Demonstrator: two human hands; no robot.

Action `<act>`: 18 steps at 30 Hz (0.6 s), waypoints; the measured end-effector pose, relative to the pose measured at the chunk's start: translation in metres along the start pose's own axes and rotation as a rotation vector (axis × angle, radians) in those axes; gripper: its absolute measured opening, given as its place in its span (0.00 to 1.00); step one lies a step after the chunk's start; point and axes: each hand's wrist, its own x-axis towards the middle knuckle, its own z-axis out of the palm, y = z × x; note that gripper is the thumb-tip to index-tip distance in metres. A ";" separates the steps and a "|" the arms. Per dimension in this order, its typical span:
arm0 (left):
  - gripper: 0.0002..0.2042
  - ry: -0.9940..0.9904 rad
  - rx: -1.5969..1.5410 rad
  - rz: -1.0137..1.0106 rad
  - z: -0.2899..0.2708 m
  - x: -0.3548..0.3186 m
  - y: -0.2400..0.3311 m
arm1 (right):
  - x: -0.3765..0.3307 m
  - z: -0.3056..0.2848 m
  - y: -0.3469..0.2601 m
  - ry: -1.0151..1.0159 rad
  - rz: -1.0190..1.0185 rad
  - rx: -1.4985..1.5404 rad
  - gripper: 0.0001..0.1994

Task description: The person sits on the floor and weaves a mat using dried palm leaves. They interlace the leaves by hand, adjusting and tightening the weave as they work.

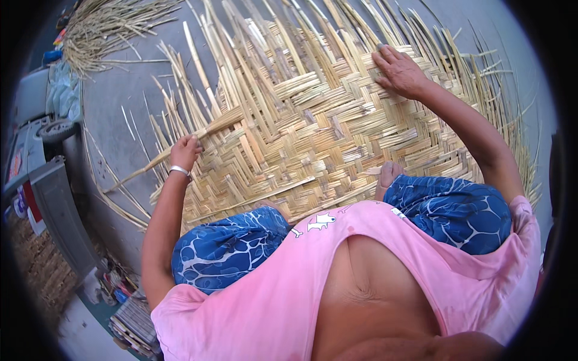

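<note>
A large woven mat of split bamboo strips (313, 126) lies on the ground in front of me, its loose ends fanning out at the far side. My left hand (185, 150), with a silver bangle on the wrist, is closed around one long flat strip (211, 126) at the mat's left edge. My right hand (398, 72) presses flat on the woven part at the upper right, fingers spread over the strips. My knees in blue patterned cloth rest on the mat's near edge.
Grey concrete ground (120, 96) lies to the left of the mat. A pile of loose bamboo strips (108, 27) sits at the far left. A grey vehicle (42, 120) stands at the left rim. Stacked items (135, 325) lie at lower left.
</note>
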 end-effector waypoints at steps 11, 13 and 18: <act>0.13 0.207 -1.477 -0.115 0.046 0.005 -0.023 | 0.012 -0.067 -0.028 -0.395 -0.066 -0.285 0.42; 0.10 0.075 -1.494 -0.005 0.048 -0.010 -0.008 | 0.014 -0.069 -0.026 -0.430 -0.084 -0.334 0.43; 0.09 0.471 -1.040 -0.001 0.065 -0.016 0.000 | 0.021 -0.072 -0.036 -0.498 -0.083 -0.395 0.46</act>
